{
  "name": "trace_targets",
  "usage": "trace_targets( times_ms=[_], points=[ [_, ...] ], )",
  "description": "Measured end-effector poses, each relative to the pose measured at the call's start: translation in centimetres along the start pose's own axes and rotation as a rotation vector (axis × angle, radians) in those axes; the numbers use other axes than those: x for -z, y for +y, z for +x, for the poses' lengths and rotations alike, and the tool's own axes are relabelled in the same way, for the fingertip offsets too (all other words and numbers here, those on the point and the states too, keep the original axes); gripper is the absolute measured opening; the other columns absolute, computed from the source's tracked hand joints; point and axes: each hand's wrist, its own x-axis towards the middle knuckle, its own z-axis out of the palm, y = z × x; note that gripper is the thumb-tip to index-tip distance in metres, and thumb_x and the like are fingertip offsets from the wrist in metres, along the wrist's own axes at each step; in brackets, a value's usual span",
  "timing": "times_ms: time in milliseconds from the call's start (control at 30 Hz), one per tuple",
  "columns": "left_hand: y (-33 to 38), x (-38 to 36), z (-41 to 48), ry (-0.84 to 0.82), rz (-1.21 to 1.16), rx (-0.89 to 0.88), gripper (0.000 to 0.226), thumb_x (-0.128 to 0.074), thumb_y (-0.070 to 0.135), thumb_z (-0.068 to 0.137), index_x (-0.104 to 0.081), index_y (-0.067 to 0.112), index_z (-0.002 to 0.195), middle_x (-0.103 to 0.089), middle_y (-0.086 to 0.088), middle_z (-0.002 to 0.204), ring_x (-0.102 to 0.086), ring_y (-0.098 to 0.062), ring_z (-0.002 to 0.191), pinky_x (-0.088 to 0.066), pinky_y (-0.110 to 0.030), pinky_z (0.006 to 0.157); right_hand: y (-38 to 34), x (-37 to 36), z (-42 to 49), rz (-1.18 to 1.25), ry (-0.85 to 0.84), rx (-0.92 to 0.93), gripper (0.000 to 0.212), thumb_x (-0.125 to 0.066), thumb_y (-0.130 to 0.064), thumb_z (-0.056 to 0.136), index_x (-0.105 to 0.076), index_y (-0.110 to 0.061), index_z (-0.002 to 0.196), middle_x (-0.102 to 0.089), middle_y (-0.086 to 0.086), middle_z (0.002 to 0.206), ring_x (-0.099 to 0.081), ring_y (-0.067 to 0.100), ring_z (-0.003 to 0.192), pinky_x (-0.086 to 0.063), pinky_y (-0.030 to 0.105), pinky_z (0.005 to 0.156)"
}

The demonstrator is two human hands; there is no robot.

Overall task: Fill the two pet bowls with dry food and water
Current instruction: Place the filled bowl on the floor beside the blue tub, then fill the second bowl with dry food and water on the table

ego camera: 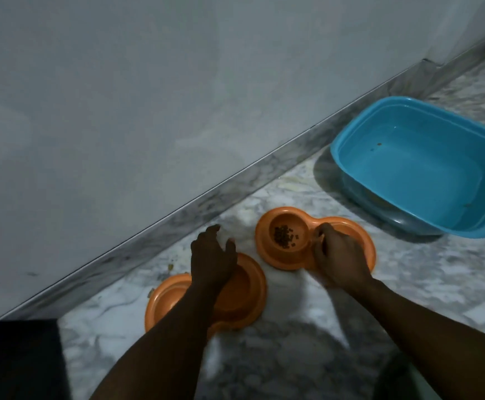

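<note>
Two orange double pet bowls lie on the marble floor near the wall. The far bowl (267,243) holds a small heap of dark dry food (286,237) in its left cup; its right cup is hidden under my right hand (339,258), whose fingers curl over the middle of that bowl. The near bowl (252,290) shows no food in its visible cup. My left hand (212,255) hovers over the near bowl's far rim with fingers apart and nothing in it.
A blue plastic basin (348,157) holding water stands on the floor at the right, close behind the far bowl. A grey wall with a marble skirting (177,220) runs diagonally behind. A dark object (16,359) fills the lower left corner.
</note>
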Motion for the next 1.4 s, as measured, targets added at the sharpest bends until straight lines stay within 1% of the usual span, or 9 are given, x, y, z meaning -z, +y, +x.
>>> trace_targets(
  times_ms=[167,267,367,467,700,833,1000,1267,1400],
  points=[
    [-7.8,4.6,-3.7,0.166,0.101,0.174,0.050,-0.057,0.027,0.084,-0.053,0.011,0.132,-0.057,-0.020,0.124,-0.048,-0.042,0.120,-0.038,-0.044,0.099,-6.5,-6.1,-1.5,0.018,-0.142,0.094,0.029,-0.057,-0.027,0.089,-0.059,-0.019,0.117,-0.073,0.013,0.090,-0.068,0.043,0.084,-0.048,0.040,0.065],
    [-11.7,7.0,-5.3,0.101,0.149,0.485,0.044,-0.056,0.028,0.089,-0.050,0.015,0.130,-0.049,-0.019,0.131,-0.044,-0.041,0.124,-0.040,-0.046,0.098,-8.3,-8.5,-2.4,0.016,-0.200,0.088,0.026,-0.058,-0.024,0.091,-0.058,-0.016,0.116,-0.072,0.012,0.094,-0.068,0.041,0.087,-0.049,0.040,0.066],
    [-15.3,7.7,-6.0,-0.045,0.035,0.737,0.041,-0.058,0.030,0.075,-0.059,0.007,0.109,-0.058,-0.021,0.119,-0.057,-0.038,0.108,-0.048,-0.039,0.089,-8.4,-9.4,-2.8,-0.043,-0.263,0.024,0.023,-0.056,-0.018,0.090,-0.055,-0.013,0.113,-0.069,0.015,0.097,-0.067,0.041,0.087,-0.045,0.037,0.063],
    [-17.1,7.1,-6.3,-0.144,0.007,0.676,0.035,-0.056,0.030,0.063,-0.065,0.007,0.088,-0.067,-0.018,0.100,-0.064,-0.034,0.092,-0.047,-0.031,0.070,-8.3,-9.4,-3.0,-0.075,-0.319,-0.014,0.021,-0.054,-0.017,0.088,-0.047,-0.016,0.107,-0.065,0.016,0.098,-0.065,0.042,0.087,-0.040,0.037,0.063],
    [-16.3,7.0,-6.1,-0.067,-0.053,0.610,0.024,-0.059,0.017,0.082,-0.064,0.004,0.101,-0.065,-0.019,0.109,-0.061,-0.036,0.104,-0.042,-0.030,0.073,-8.4,-8.4,-3.0,-0.016,-0.361,0.006,0.023,-0.057,-0.009,0.087,-0.049,-0.014,0.107,-0.068,0.013,0.088,-0.065,0.037,0.079,-0.052,0.044,0.068],
    [-13.9,9.0,-6.1,0.000,-0.067,0.577,0.025,-0.060,0.014,0.079,-0.065,0.004,0.101,-0.065,-0.018,0.108,-0.061,-0.036,0.104,-0.043,-0.031,0.074,-9.1,-6.3,-2.6,0.020,-0.298,0.037,0.033,-0.060,-0.008,0.086,-0.055,-0.010,0.119,-0.071,0.015,0.092,-0.066,0.040,0.088,-0.044,0.038,0.068],
    [-6.1,17.2,-9.9,0.069,-0.097,0.546,0.036,-0.066,0.012,0.078,-0.062,0.009,0.113,-0.064,-0.015,0.113,-0.061,-0.035,0.106,-0.047,-0.035,0.079,-13.3,2.7,-3.3,0.002,-0.290,0.066,0.042,-0.059,-0.015,0.087,-0.056,-0.012,0.129,-0.074,0.015,0.092,-0.068,0.041,0.091,-0.049,0.040,0.073],
    [10.9,39.8,-22.8,0.066,-0.160,0.568,0.030,-0.056,0.015,0.089,-0.063,0.005,0.116,-0.066,-0.015,0.116,-0.060,-0.031,0.108,-0.036,-0.027,0.077,-28.4,29.3,-7.0,0.005,-0.288,0.065,0.033,-0.059,-0.016,0.089,-0.060,-0.015,0.121,-0.074,0.010,0.083,-0.069,0.037,0.084,-0.053,0.042,0.072],
    [18.6,51.7,-30.4,0.109,-0.219,0.586,0.028,-0.051,0.028,0.094,-0.066,0.008,0.106,-0.069,-0.010,0.104,-0.059,-0.024,0.089,-0.037,-0.028,0.070,-37.4,42.8,-9.3,-0.029,-0.296,0.102,0.029,-0.059,-0.020,0.090,-0.061,-0.017,0.119,-0.071,0.007,0.082,-0.067,0.034,0.083,-0.050,0.039,0.071]
  ],
)
